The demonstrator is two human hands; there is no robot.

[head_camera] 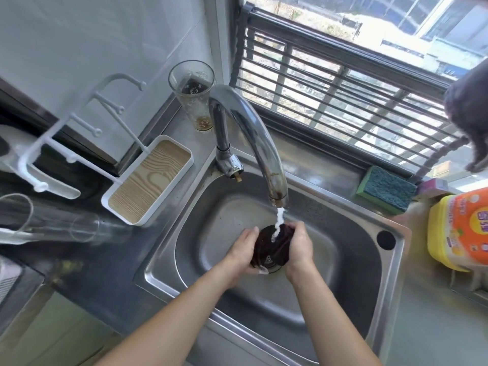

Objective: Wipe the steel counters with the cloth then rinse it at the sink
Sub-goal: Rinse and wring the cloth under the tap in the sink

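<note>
Both hands, left hand (241, 250) and right hand (299, 248), clutch dark cloth (270, 247) under faucet (253, 136) stream; yellow bottle (459, 231) label unreadable.

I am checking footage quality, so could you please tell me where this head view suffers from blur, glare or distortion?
Head view: the window is overexposed by daylight; the glasses lying at the left edge are smeared by blur; wide-angle distortion bends the window bars; the centre stays sharp, with both hands, left and right, gripping the dark cloth under the faucet stream.
</note>
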